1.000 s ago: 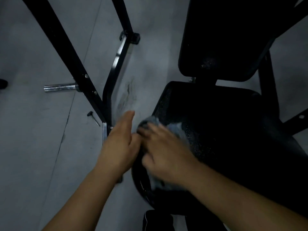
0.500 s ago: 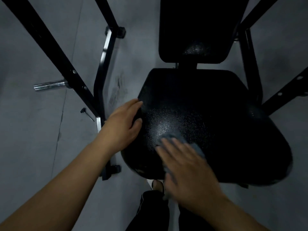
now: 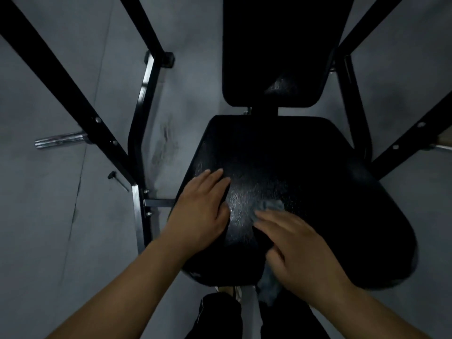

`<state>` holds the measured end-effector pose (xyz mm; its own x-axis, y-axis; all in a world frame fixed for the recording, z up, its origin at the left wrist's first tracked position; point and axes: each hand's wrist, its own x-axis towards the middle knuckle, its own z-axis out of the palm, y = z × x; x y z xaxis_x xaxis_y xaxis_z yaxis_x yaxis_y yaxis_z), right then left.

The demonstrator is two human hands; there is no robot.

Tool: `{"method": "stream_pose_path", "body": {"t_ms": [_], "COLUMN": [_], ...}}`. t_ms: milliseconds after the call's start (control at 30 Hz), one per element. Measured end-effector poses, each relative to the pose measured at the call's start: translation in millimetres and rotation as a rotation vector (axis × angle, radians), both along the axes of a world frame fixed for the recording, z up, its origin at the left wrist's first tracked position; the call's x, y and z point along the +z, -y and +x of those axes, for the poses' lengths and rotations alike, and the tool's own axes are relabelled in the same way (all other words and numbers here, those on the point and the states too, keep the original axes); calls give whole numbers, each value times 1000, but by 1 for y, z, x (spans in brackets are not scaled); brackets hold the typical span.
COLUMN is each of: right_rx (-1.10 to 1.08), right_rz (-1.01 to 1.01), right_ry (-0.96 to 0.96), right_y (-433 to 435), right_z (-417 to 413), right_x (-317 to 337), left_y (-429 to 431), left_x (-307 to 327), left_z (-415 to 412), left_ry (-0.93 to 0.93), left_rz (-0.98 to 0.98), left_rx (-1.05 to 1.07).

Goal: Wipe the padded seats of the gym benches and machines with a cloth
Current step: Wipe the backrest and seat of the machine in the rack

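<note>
A black padded seat of a gym machine fills the middle of the view, with its black back pad upright behind it. My right hand presses a grey cloth flat on the seat's near part; the cloth shows past my fingertips and hangs off the front edge below my palm. My left hand lies flat on the seat's left edge, fingers spread, holding nothing. The seat surface between my hands glistens.
Black steel frame bars slant on the left and right of the seat. A chrome bar end sticks out at left. A small pin lies on the grey floor. My dark trouser legs stand below the seat.
My right hand has slid the cloth from the seat's left front corner toward the middle. My left hand moved from beside the seat onto its left edge. The view shifted to centre the seat.
</note>
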<state>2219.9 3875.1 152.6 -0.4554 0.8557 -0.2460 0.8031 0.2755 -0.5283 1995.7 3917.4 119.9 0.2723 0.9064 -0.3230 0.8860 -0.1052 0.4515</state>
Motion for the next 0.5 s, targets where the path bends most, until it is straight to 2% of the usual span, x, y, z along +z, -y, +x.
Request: {"method": "stream_pose_path", "body": {"t_ms": [133, 200, 267, 400, 467, 500], "right_rx": [97, -36, -278, -856, -1057, -1090], "right_rz": [143, 109, 48, -218, -487, -666], "right_ry": [-174, -259, -323, -578, -783, -879], "right_y": [0, -19, -55, -150, -193, -207], "right_z": [22, 26, 21, 9, 11, 12], "right_x": [1, 2, 9, 25, 21, 18], "left_y": [-4, -14, -32, -84, -110, -121], "left_x": [-2, -1, 3, 22, 31, 35], "left_z": [11, 21, 31, 46, 52, 58], "left_ry": [-1, -2, 8, 13, 15, 17], "left_rz": [1, 0, 15, 97, 137, 148], "left_rx": [10, -12, -23, -12, 15, 21]}}
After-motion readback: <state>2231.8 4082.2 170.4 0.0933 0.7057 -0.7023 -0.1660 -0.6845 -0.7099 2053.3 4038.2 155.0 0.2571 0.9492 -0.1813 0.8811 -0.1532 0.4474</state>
